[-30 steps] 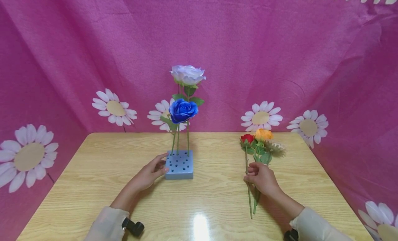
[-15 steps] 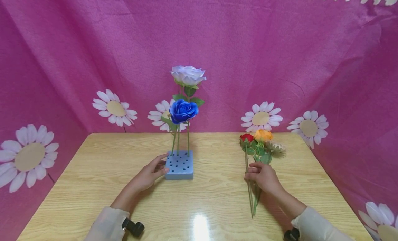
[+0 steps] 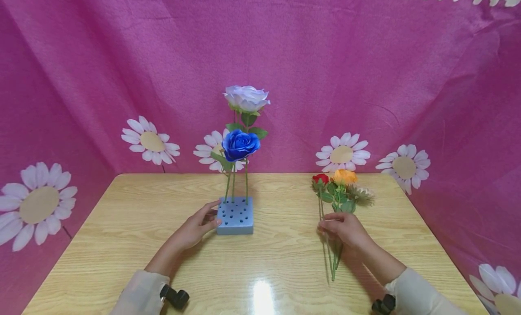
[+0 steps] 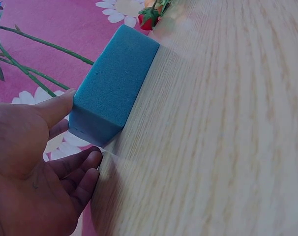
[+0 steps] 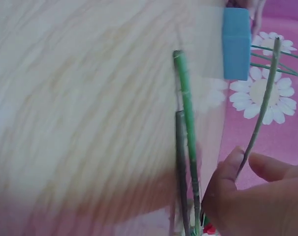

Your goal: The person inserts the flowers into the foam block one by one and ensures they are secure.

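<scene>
A light blue foam block point(image 3: 235, 215) with holes in its top stands left of the table's middle. The thumb and fingers of my left hand point(image 3: 197, 228) hold its left side. Stems rise upright from its back holes, bearing a blue rose point(image 3: 240, 145) and a pale lilac rose point(image 3: 246, 98). My right hand point(image 3: 347, 230) pinches the stem of a red rose point(image 3: 320, 179); in the right wrist view that stem point(image 5: 259, 115) is lifted off the table. Under and beside this hand lie an orange flower point(image 3: 345, 176) and a pale, brownish flower point(image 3: 360, 195).
The wooden table point(image 3: 281, 242) reaches back to a pink curtain point(image 3: 285, 80) printed with white daisies. Light glares off the table's front. Each wrist wears a small black camera, such as the left camera point(image 3: 176, 298).
My right hand has drawn the red rose slightly left and up, and its stem now stands off the table. My left hand and the block have stayed in place.
</scene>
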A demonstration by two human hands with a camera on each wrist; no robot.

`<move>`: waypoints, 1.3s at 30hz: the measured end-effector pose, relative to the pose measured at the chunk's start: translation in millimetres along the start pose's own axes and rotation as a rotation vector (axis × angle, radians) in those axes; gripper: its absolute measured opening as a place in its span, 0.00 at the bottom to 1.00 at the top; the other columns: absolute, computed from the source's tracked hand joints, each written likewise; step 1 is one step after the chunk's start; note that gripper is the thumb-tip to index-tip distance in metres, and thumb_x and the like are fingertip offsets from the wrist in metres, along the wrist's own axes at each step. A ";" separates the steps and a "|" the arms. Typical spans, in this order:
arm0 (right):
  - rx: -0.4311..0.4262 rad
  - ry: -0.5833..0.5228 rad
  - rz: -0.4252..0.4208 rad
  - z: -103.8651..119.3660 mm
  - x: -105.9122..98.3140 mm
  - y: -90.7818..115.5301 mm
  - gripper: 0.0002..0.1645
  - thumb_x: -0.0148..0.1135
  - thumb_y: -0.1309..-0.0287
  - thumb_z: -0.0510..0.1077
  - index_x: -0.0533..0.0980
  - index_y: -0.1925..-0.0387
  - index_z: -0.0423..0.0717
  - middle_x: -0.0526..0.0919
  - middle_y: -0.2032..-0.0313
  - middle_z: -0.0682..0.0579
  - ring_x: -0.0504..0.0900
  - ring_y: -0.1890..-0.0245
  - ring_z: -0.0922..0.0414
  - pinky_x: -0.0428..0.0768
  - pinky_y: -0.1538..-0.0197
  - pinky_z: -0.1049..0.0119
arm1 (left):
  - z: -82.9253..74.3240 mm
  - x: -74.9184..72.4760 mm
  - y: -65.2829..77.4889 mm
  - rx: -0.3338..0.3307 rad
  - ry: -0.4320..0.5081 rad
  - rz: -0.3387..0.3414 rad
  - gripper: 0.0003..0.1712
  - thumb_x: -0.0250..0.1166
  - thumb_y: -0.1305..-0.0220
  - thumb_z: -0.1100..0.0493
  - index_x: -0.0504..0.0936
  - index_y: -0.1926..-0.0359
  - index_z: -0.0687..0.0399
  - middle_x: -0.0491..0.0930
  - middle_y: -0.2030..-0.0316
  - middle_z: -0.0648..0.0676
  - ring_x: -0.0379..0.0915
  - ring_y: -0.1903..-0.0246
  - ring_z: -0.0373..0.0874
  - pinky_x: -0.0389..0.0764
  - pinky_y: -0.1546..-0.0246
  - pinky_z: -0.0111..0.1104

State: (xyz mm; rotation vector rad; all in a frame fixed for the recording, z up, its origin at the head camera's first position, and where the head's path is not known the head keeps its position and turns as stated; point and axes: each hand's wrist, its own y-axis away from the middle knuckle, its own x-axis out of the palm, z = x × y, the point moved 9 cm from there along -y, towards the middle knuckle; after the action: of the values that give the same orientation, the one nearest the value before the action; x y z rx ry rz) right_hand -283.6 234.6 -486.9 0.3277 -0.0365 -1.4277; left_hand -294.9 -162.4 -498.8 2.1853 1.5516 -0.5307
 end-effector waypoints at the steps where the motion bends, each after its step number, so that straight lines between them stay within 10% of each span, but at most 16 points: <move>1: 0.013 -0.036 0.018 -1.0 1.3 0.2 0.27 0.61 0.30 0.34 0.67 0.40 0.15 0.89 0.61 0.46 0.88 0.64 0.60 0.87 0.59 0.69 | -0.2 -0.2 -0.2 0.002 0.001 -0.002 0.36 0.60 0.22 0.51 0.57 0.20 0.44 0.69 0.29 0.65 0.69 0.33 0.61 0.68 0.31 0.59; 13: 0.148 -0.362 0.182 -10.9 21.0 0.4 0.42 0.60 0.28 0.35 0.49 0.24 0.28 0.89 0.55 0.46 0.90 0.56 0.54 0.86 0.48 0.59 | -3.9 -0.8 -0.2 0.042 -0.002 -0.010 0.36 0.59 0.22 0.52 0.58 0.20 0.45 0.71 0.31 0.67 0.70 0.34 0.61 0.67 0.31 0.57; 39: 0.097 -0.329 0.194 -2.8 44.4 3.1 0.38 0.58 0.28 0.32 0.52 0.25 0.36 0.88 0.57 0.47 0.90 0.58 0.53 0.88 0.54 0.60 | -0.7 -0.9 -0.7 0.029 -0.001 -0.003 0.37 0.60 0.22 0.51 0.57 0.20 0.46 0.70 0.31 0.67 0.68 0.33 0.62 0.66 0.30 0.58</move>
State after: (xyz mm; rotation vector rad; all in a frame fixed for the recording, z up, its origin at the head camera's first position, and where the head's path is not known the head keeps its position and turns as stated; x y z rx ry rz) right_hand -273.4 192.2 -496.3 0.1609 -0.3971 -1.2763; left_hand -295.7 -162.5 -497.8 2.2042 1.5566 -0.5583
